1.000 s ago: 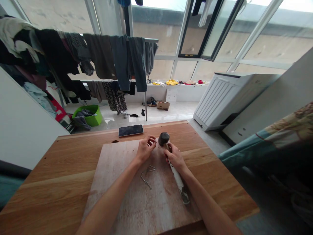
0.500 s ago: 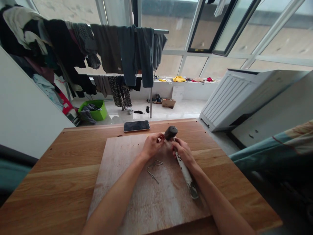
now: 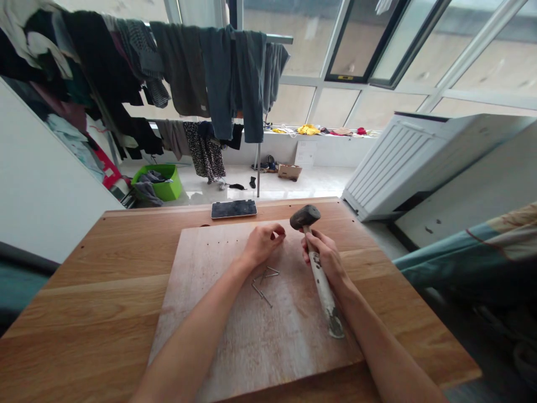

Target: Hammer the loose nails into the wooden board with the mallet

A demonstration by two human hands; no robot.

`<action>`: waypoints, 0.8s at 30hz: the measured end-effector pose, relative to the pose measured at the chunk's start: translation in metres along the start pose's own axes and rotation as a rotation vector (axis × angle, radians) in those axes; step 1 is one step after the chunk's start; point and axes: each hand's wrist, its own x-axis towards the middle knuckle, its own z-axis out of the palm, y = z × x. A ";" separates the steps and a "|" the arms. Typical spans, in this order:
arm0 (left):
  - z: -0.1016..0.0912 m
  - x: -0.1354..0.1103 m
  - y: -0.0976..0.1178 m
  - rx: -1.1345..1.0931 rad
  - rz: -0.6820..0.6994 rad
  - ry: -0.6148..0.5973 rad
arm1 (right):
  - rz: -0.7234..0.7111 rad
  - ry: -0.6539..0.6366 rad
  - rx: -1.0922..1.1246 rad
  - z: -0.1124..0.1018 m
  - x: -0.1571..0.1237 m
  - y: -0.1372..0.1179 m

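Right hand [image 3: 327, 256] holds the hammer [image 3: 320, 277] over the board [image 3: 201, 324], fingers clamped around it; left hand [image 3: 262, 245] is curled near the far edge, whether its fingers pinch anything being indeterminable; forearms [image 3: 218, 310] are cropped below.

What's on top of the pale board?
Loose nails lie near the middle of the board; dark spots line up near its far edge. The left hand, hammer and both forearms hide parts; what's beneath can't be seen.
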 end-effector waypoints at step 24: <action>0.001 0.001 0.004 0.034 0.028 0.020 | -0.029 -0.089 -0.172 0.012 -0.024 -0.006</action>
